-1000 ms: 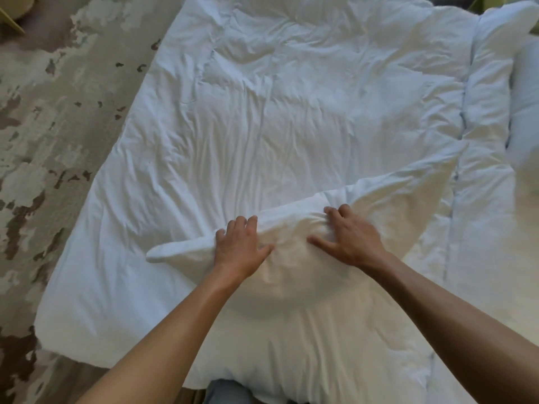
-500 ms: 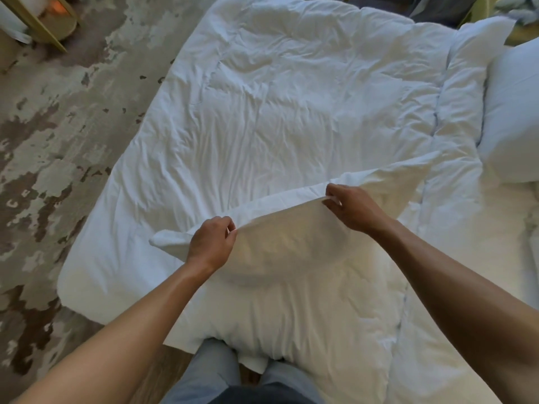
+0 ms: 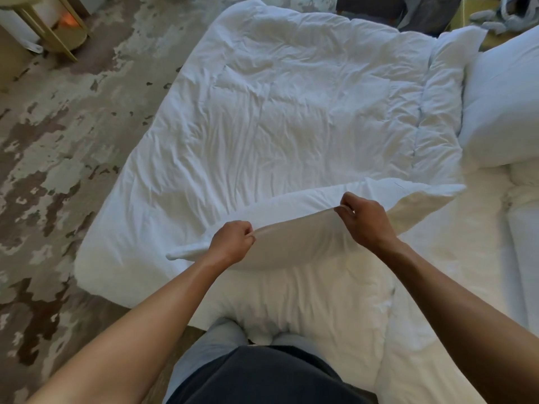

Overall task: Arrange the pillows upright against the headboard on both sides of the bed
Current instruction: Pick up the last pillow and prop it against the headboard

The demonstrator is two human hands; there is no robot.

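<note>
A white pillow (image 3: 306, 237) lies across the near part of the bed, its long top edge lifted off the duvet (image 3: 285, 121). My left hand (image 3: 232, 243) pinches that edge near its left end. My right hand (image 3: 364, 218) pinches the same edge further right, and the cloth is stretched taut between the two fists. A second white pillow (image 3: 504, 103) stands at the right end of the bed. Another white pillow or bolster (image 3: 525, 228) lies below it at the right edge. The headboard is out of view.
A patterned brown and beige carpet (image 3: 58, 158) runs along the bed's left side. A gold-framed side table (image 3: 49, 27) with a glowing lamp stands at the top left. Dark clothes and grey items (image 3: 501, 13) lie beyond the bed's far right corner. My legs touch the bed's near edge.
Both hands went from lying flat on the pillow to pinching its upper edge and raising it. The camera has risen and tilted, so more of the right-hand pillow shows.
</note>
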